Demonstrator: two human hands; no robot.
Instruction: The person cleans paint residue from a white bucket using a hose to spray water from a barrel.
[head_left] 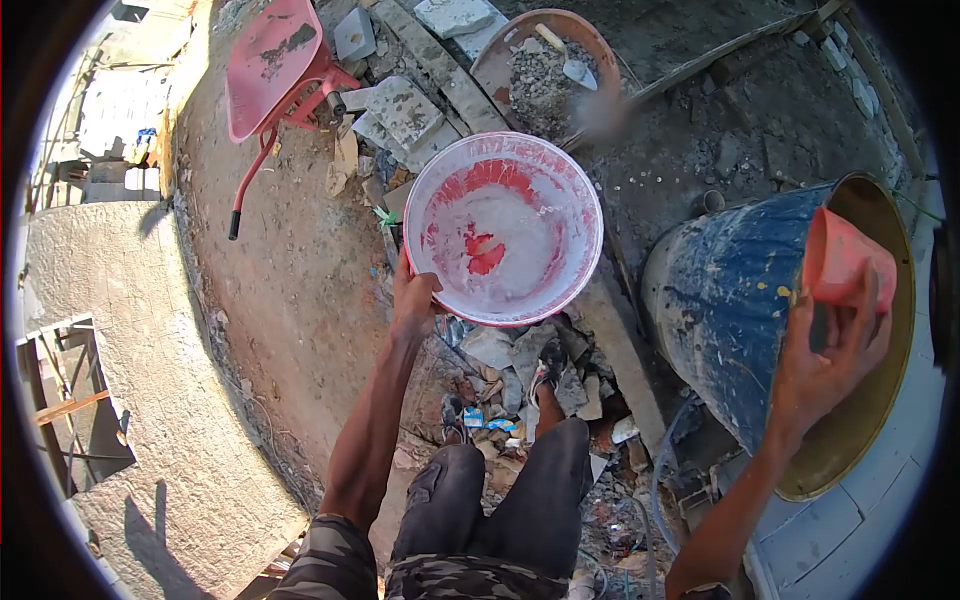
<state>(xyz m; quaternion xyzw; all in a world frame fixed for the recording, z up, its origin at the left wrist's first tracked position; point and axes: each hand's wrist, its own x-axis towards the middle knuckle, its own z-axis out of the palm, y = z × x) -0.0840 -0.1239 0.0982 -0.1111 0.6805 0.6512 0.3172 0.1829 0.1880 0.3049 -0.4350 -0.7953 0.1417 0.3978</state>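
My left hand (414, 302) grips the near left rim of a round red bucket (520, 178), its thumb over the edge. Whitish residue coats the bucket's inside, with red showing through in patches. To the right, my right hand (838, 345) has its fingers around a pinkish-red plastic cup (845, 258). The cup is tilted over the mouth of a large blue drum (730, 285), which is smeared with pale splashes. What the cup contains is hidden from this angle.
A red wheelbarrow (272, 75) stands at the upper left. Beyond the bucket, a brown basin (488, 75) holds rubble and a trowel (578, 72). Broken slabs (402, 112) and debris surround my feet. A long concrete beam (625, 355) runs beside the drum.
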